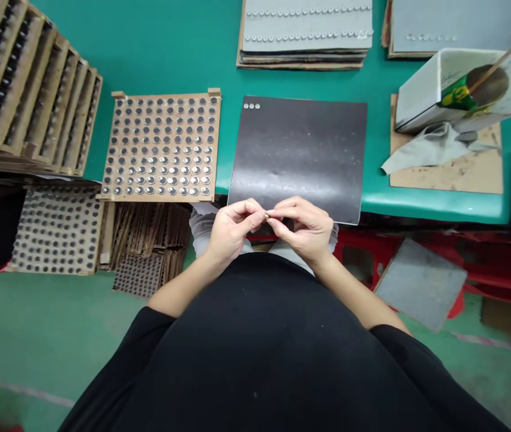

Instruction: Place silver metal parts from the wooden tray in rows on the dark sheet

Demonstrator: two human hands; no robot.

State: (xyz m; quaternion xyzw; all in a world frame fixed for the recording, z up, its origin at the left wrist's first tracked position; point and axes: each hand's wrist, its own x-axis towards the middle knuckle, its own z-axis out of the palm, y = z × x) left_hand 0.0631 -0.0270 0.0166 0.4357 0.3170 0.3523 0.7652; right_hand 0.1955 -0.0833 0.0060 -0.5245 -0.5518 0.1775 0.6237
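A small shiny metal part (267,217) is pinched between the fingertips of both hands, just over the near edge of a dark board (300,156). My left hand (237,228) has thumb and forefinger closed on it from the left. From the right, my right hand (303,227) grips the same part with thumb and forefinger. Three small silver round pieces (251,106) lie at the board's far left corner. Left of the board stands a wooden tray (118,150) with rows of dark round pieces; many in its nearer rows carry silver parts.
Stacked wooden trays (53,90) rise at the far left. Behind the board is a pile of grey sheets (304,25) bearing small round pieces. At the right, a white box (421,90) holds a can and stick, beside a grey cloth (421,150) on cardboard.
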